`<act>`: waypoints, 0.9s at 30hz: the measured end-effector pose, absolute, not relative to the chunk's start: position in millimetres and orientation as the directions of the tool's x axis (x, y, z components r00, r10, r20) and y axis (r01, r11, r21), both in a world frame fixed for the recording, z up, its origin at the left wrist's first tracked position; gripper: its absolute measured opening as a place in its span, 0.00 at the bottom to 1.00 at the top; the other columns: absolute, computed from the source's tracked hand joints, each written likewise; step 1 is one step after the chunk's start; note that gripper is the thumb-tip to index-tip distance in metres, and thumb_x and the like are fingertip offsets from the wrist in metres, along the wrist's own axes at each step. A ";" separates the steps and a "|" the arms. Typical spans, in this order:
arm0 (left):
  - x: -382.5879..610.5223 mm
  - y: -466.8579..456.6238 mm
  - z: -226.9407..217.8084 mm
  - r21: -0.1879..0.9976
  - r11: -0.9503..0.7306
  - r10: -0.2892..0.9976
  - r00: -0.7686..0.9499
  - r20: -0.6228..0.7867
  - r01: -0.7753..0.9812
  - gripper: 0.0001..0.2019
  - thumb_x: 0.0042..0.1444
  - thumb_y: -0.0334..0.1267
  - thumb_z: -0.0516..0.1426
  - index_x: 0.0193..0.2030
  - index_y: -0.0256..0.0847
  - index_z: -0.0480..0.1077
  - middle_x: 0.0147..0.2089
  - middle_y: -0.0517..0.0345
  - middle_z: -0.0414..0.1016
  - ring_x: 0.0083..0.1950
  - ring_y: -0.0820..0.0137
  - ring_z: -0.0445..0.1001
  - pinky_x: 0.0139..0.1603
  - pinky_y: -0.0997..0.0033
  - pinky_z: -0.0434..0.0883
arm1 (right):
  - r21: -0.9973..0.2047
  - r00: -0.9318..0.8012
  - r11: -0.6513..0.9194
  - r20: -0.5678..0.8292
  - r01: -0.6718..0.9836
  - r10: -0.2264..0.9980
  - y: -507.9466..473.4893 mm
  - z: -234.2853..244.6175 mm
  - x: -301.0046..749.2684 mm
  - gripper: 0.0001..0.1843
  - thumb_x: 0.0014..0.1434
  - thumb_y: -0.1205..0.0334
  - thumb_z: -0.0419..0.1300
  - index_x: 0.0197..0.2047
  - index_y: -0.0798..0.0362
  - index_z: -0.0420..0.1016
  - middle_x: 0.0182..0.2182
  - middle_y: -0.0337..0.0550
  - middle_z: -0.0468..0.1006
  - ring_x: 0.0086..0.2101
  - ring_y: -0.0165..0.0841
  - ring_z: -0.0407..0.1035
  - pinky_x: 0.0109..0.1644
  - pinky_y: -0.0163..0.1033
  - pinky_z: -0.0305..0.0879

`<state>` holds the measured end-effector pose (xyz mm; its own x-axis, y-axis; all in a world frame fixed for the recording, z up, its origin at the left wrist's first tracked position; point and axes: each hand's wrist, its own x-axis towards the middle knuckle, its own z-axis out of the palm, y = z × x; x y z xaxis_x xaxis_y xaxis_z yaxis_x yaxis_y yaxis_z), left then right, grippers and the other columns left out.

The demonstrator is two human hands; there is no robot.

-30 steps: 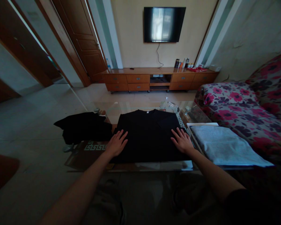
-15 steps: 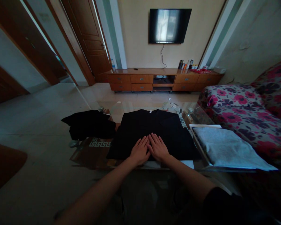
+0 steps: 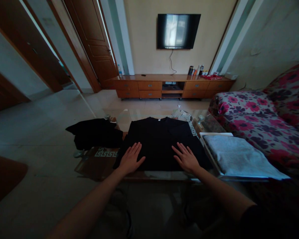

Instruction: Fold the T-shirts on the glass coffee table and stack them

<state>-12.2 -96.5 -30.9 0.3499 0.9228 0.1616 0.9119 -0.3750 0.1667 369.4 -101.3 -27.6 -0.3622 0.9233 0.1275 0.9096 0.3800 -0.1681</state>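
A black T-shirt (image 3: 158, 139) lies spread on the glass table, its collar with a small white label at the far side. My left hand (image 3: 131, 158) rests flat on the left part of the shirt, fingers stretched out and thumb apart. On the right part lies my right hand (image 3: 186, 157), palm down with the fingers spread. Neither hand grips the cloth. A wide stretch of black fabric shows between the two hands.
A heap of black cloth (image 3: 97, 132) lies at the table's left. On the right, light grey-blue cloth (image 3: 239, 156) lies over a shallow white box. Beyond stand a flowered sofa (image 3: 251, 113) and a low wooden TV cabinet (image 3: 149, 87) beneath a wall television (image 3: 178, 31).
My hands, side by side at the shirt's middle before, have slid apart: the left one to the left, the right one to the right. The shirt stays in place.
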 end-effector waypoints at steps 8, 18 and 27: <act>-57.3 -102.8 -29.0 0.169 -0.258 0.958 0.229 0.173 0.951 0.37 0.66 0.57 0.48 0.76 0.39 0.49 0.77 0.47 0.48 0.78 0.57 0.45 0.75 0.52 0.49 | -0.132 -0.206 0.229 0.169 0.965 0.964 -99.0 -40.5 447.1 0.35 0.70 0.43 0.46 0.76 0.44 0.50 0.75 0.45 0.46 0.72 0.43 0.41 0.73 0.57 0.45; -72.5 -117.1 -13.2 0.127 -0.243 0.963 0.224 0.150 0.962 0.28 0.67 0.56 0.48 0.69 0.48 0.63 0.71 0.49 0.62 0.71 0.53 0.60 0.70 0.47 0.54 | -0.118 -0.134 0.162 0.215 0.980 0.967 -119.9 -42.7 435.4 0.35 0.69 0.41 0.46 0.74 0.45 0.56 0.72 0.51 0.54 0.69 0.51 0.52 0.67 0.61 0.55; 64.2 -71.6 -17.9 0.171 -0.457 0.874 0.406 0.265 0.873 0.28 0.69 0.48 0.45 0.72 0.41 0.58 0.75 0.50 0.55 0.76 0.59 0.50 0.75 0.54 0.46 | -0.188 -0.323 0.361 0.204 0.913 0.924 -76.9 -11.7 306.4 0.36 0.70 0.43 0.45 0.74 0.51 0.55 0.75 0.49 0.42 0.72 0.49 0.42 0.71 0.57 0.45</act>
